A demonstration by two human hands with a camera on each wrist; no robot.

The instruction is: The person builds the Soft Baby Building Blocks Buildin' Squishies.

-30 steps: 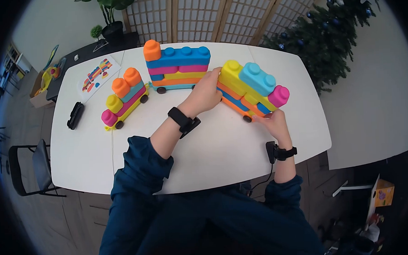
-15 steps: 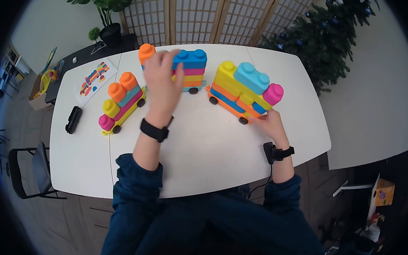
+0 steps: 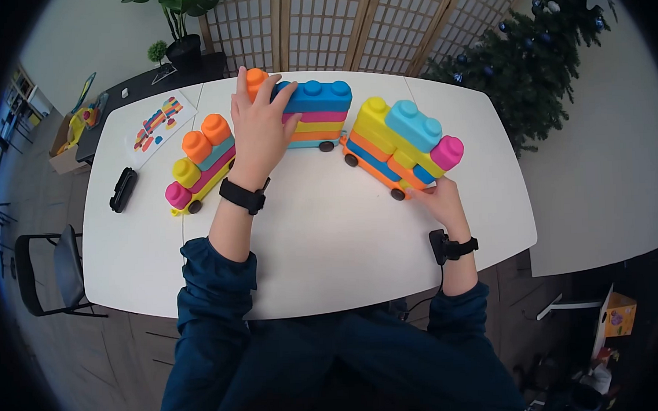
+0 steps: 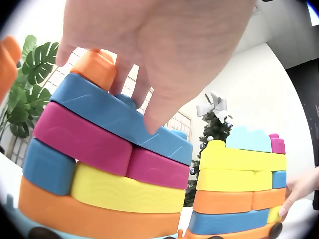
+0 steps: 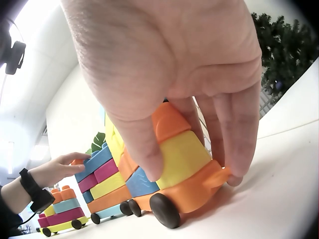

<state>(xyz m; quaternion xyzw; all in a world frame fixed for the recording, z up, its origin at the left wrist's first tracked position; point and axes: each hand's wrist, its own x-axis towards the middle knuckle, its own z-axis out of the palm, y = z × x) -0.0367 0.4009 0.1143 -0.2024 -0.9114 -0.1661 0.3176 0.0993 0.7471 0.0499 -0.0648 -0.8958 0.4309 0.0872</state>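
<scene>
Three toy train wagons of big building blocks stand on the white table. My left hand (image 3: 260, 135) reaches over the blue-topped wagon (image 4: 99, 214), thumb on the near side of its long blue block (image 4: 114, 112), other fingers behind the orange block (image 4: 94, 67). My right hand (image 3: 443, 204) holds the rear of the orange-based wagon (image 3: 385, 148), thumb on one side, fingers on the other. Yellow, light blue and pink blocks top that wagon. The two wagons' facing ends nearly meet. Left of my left hand sits the smaller yellow-based wagon (image 3: 206, 159).
A printed picture (image 3: 156, 125) of a block train lies at the back left, with a black case (image 3: 124, 189) in front of it. Behind the table stand a slatted screen (image 3: 321, 29) and a decorated fir tree (image 3: 521, 57). A chair (image 3: 67, 268) is at the left.
My left hand has left the gap between the two larger wagons and come over the blue-topped wagon's left end. That wagon has shifted slightly right. My right hand keeps its hold.
</scene>
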